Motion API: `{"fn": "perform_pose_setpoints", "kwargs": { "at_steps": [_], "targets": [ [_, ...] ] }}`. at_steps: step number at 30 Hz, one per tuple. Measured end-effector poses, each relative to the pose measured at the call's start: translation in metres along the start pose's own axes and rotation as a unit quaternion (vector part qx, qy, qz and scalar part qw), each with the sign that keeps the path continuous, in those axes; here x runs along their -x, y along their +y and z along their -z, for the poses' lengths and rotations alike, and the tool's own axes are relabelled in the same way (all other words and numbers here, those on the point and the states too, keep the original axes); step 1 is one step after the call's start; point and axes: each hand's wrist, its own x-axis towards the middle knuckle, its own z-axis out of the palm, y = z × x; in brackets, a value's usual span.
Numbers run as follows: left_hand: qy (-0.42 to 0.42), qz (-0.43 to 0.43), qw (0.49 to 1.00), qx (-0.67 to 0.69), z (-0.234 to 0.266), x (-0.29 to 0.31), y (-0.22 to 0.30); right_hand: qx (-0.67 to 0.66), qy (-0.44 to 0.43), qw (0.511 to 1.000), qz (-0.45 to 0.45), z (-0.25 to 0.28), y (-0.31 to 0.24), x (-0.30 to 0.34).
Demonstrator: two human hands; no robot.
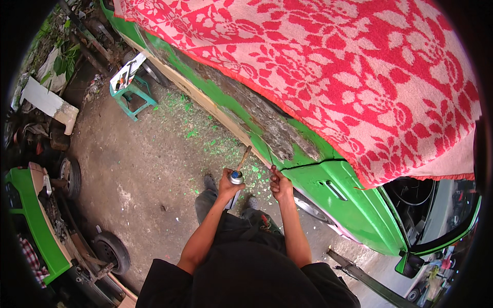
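Observation:
My left hand (226,186) is wrapped round a hand-held gas torch, its silver-and-blue top (236,177) facing up. The torch's brownish nozzle tube (244,158) points up toward the lower edge of a green car body (339,197). My right hand (280,186) is closed close to the car's side, fingers curled. A thin dark line runs up from its fingertips, and I cannot tell whether it is a held tool or part of the car. Along the car's side runs a rough grey-brown stripped band (267,128), bordered by green paint and a beige strip.
A red and pink floral blanket (328,82) covers the car's top. Green flakes (215,141) litter the ground. A small green stool (132,97) bears tools. Loose wheels (112,252) and a green car panel (36,220) lie left; a dark beam (367,280) lies lower right.

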Motion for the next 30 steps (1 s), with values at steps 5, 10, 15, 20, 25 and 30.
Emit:
{"fn": "perform_pose_setpoints", "kwargs": {
  "at_steps": [5, 10, 15, 20, 25, 30],
  "targets": [
    [0.009, 0.000, 1.000, -0.010, 0.000, 0.002, 0.005, 0.000, 0.006, 1.000, 0.016, -0.003, 0.000, -0.001],
    [0.017, 0.005, 1.000, -0.021, 0.006, 0.002, 0.005, 0.019, 0.042, 0.997, 0.055, -0.013, 0.006, 0.006],
    [0.040, -0.023, 0.999, 0.017, 0.009, -0.001, -0.010, 0.016, 0.028, 0.998, 0.057, -0.014, 0.007, 0.003],
    [0.034, -0.010, 0.999, -0.003, 0.012, -0.001, -0.006, -0.010, 0.037, 0.998, 0.050, -0.010, 0.007, 0.006],
    [0.038, -0.028, 0.999, -0.008, 0.013, -0.006, -0.016, -0.003, 0.017, 0.997, 0.069, -0.016, 0.011, 0.007],
    [0.027, -0.013, 1.000, -0.005, 0.014, -0.003, -0.005, -0.021, 0.014, 0.998, 0.055, -0.015, 0.011, -0.006]
  ]
}}
